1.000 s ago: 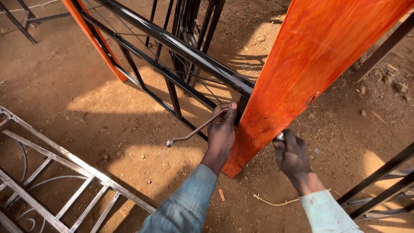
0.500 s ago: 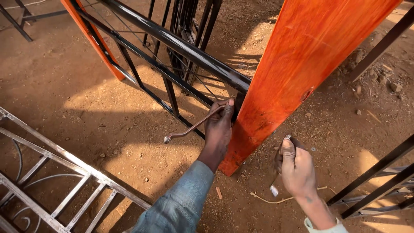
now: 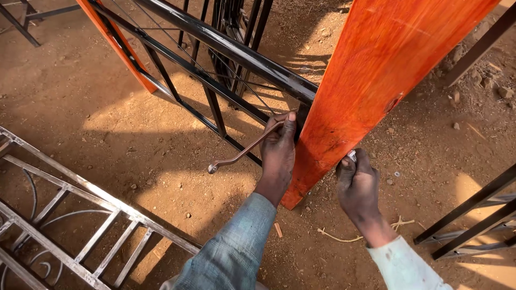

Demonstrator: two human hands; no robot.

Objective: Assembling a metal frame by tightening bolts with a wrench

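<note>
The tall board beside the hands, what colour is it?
Glossy orange board, with darker streaks, shown in the head view.

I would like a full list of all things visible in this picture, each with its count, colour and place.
orange panel: one, glossy orange, upright at centre right, lower corner on the ground
black frame: one, glossy black bars, left of the panel, meeting its edge
orange bar: one, orange, upper left, behind the black frame
wrench: one, brown-grey metal, bent, held in the left hand
grey grille: one, unpainted grey, lying at lower left
black bars: a few, black, lower right edge
string: one, pale, on the ground
ground: brown dirt
left hand: grips the wrench at the panel's edge
right hand: holds a small metal piece against the panel
</note>
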